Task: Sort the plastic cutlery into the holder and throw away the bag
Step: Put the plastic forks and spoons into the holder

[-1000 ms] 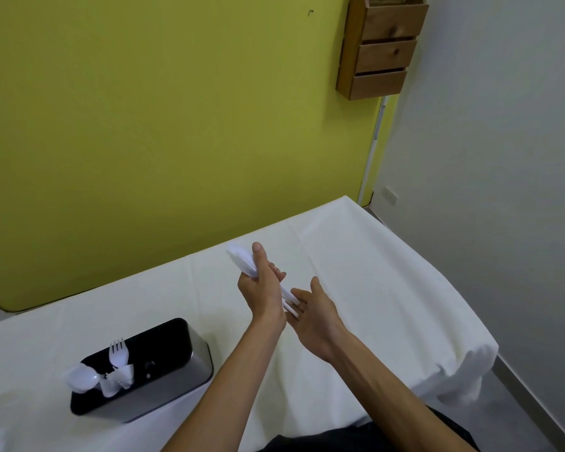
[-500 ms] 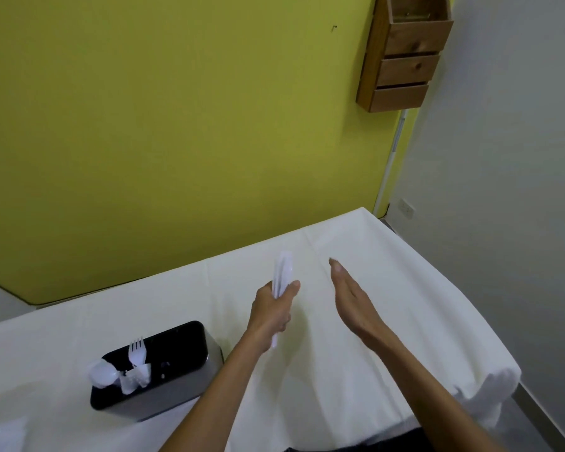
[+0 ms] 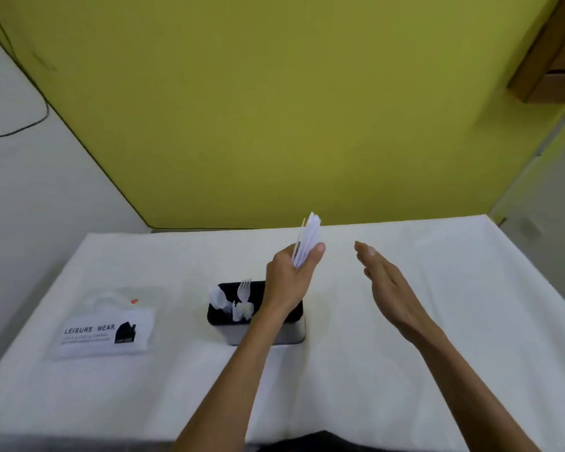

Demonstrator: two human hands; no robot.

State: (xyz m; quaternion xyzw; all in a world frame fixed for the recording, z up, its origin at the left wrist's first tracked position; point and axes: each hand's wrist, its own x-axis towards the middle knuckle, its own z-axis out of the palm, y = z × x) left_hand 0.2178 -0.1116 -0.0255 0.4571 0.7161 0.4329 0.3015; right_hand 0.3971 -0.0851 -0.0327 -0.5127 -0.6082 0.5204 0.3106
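My left hand (image 3: 289,277) grips a small bunch of white plastic cutlery (image 3: 308,239), upright, above the right end of the holder. The holder (image 3: 292,331) is a metal box with a black inner tray; a white fork (image 3: 244,288) and spoons (image 3: 221,298) stand in its left part. My right hand (image 3: 385,285) hovers to the right, fingers straight, holding nothing. A clear plastic bag (image 3: 103,327) printed "LEISURE WEAR" lies flat on the table at the left.
A white cloth covers the table (image 3: 437,370), which backs onto a yellow-green wall. A wooden shelf unit (image 3: 555,60) hangs at the upper right. A black cable (image 3: 30,122) runs on the white wall at the left.
The view has swung left, so the holder now sits in the middle and the bag shows. My left hand has carried the cutlery over the holder. My right hand stays apart from it.
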